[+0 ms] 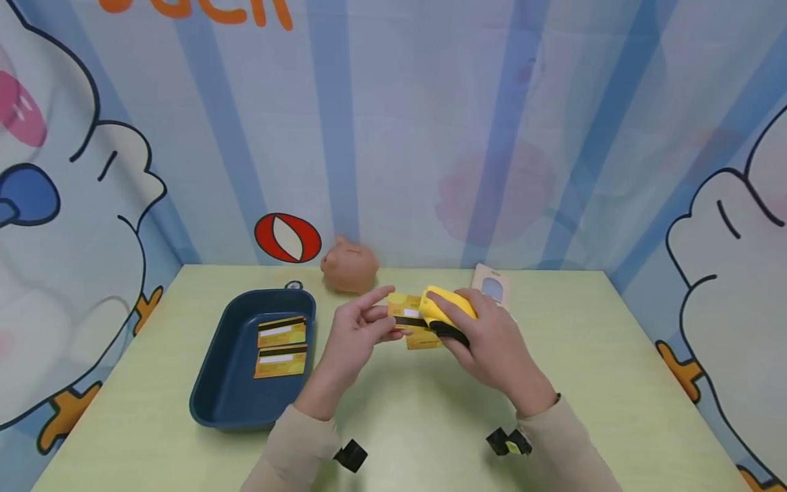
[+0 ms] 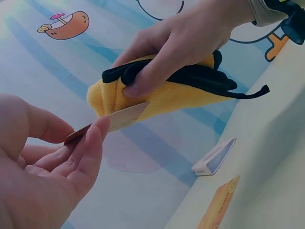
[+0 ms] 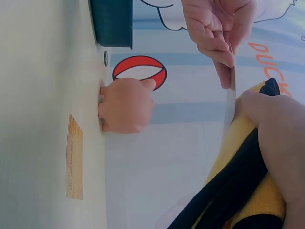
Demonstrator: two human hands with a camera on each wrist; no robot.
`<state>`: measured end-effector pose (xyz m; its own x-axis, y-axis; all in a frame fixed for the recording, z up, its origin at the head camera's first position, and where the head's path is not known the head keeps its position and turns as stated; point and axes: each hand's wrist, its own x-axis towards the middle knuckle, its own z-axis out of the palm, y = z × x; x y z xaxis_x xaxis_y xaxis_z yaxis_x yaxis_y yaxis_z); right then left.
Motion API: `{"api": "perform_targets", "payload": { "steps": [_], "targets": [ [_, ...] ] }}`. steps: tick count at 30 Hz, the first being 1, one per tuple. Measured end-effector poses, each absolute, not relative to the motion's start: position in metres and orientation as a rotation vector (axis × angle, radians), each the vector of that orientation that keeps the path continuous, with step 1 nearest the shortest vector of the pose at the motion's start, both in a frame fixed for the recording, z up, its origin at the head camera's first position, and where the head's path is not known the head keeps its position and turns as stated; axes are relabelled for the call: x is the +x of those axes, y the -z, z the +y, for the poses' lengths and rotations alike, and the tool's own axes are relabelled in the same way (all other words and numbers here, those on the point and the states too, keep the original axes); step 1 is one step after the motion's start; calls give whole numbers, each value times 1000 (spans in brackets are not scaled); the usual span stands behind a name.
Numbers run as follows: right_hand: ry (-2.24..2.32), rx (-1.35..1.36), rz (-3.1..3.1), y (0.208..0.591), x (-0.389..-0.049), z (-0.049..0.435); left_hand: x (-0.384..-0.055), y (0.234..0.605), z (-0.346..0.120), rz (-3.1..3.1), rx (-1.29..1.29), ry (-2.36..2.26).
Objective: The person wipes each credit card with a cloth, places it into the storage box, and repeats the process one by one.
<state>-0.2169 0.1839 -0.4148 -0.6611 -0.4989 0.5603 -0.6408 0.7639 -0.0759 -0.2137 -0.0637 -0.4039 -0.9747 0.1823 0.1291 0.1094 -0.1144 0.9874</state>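
My left hand pinches a yellow bank card by one end, between thumb and fingers, with its dark stripe facing me in the head view. Curled around a fuzzy yellow plush piece with black trim, my right hand holds it against the card's other end. The plush overlaps that end, hiding part of it. Both hands are raised above the table. Below them, a second yellow card lies flat on the tabletop.
A dark blue tray stands at the left, with two yellow cards lying in it, stripes up. At the back are a pink piggy bank, a small round object and a pale box. A printed curtain hangs behind the table.
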Motion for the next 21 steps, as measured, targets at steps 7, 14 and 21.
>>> {"api": "perform_targets", "payload": {
  "steps": [7, 14, 21],
  "targets": [
    [-363, 842, -2417, 417, -221, 191, -212, 406, -73, 2083, 241, -2210],
    [-417, 818, -2364, 416, -226, 202, -215, 399, -104, 2149, 250, -2120],
    [-435, 814, -2379, 413, -228, 208, -212, 385, -154, 2428, 217, -1972]
  ]
}}
